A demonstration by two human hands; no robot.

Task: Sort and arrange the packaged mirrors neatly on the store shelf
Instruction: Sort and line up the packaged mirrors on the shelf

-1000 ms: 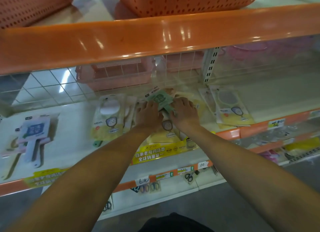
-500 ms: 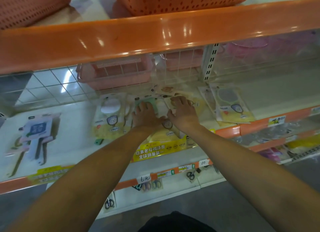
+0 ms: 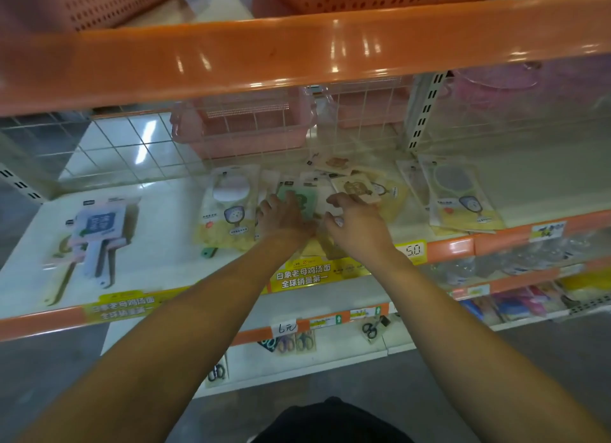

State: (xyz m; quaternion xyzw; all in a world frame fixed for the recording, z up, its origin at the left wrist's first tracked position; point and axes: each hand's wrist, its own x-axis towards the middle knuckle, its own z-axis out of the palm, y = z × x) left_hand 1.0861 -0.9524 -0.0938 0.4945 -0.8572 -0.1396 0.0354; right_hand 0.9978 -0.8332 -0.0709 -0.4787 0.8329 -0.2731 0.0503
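Observation:
On the white shelf (image 3: 158,270) lies a loose pile of packaged mirrors. My left hand (image 3: 284,219) lies flat, fingers spread, on a green mirror pack (image 3: 302,199) in the middle of the pile. My right hand (image 3: 358,226) is just to its right, fingers curled onto the near edge of a beige mirror pack (image 3: 353,186). A yellow-and-white mirror pack (image 3: 228,211) lies left of my hands. A stack of similar packs (image 3: 463,198) lies to the right. Further packs under my hands are partly hidden.
Boxed handled mirrors (image 3: 92,237) lie at the shelf's left end. A pink basket (image 3: 244,125) stands behind the wire grid at the back. The orange lip of the upper shelf (image 3: 297,52) overhangs. A yellow price tag (image 3: 413,251) marks the front rail.
The green pack, held up in both hands a second ago, now lies flat under my left hand. My right hand has shifted right onto the beige pack.

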